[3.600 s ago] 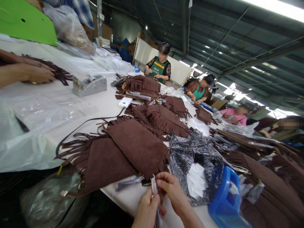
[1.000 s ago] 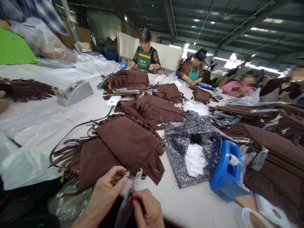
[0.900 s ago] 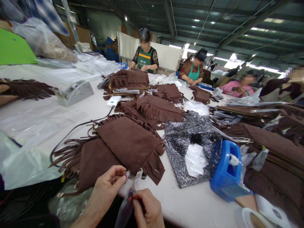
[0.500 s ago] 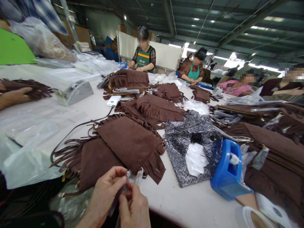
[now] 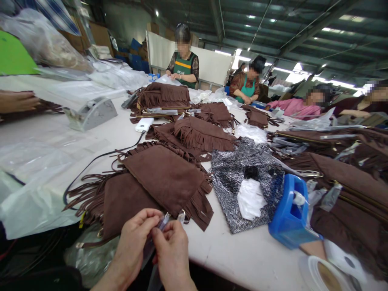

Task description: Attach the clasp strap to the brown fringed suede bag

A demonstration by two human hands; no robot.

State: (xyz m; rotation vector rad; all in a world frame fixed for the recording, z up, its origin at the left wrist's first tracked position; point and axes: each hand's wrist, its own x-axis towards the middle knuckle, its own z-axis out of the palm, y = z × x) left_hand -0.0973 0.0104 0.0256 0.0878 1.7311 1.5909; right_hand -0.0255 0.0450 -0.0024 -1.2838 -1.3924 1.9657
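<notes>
Near the table's front edge, my left hand [image 5: 138,238] and my right hand [image 5: 172,246] meet with fingers pinched. Between them is a strip of clear plastic wrap [image 5: 163,222], and both hands grip it. What the wrap covers is mostly hidden by my fingers. Just beyond lies a brown fringed bag [image 5: 165,176], its metal ring close to my right fingers. It rests partly on another brown bag [image 5: 125,202], which reaches the table edge beside my left hand.
A blue tape dispenser [image 5: 287,214] and a patterned black-and-white sheet [image 5: 226,202] lie to the right. More brown bags [image 5: 348,178] are piled far right. A grey dispenser [image 5: 93,115] stands left, near another person's hand. People sit across the table.
My hands have shifted slightly, and my right thumb is now higher, close to my left fingertips, with more wrap showing. The other person's hand at left has moved up and left.
</notes>
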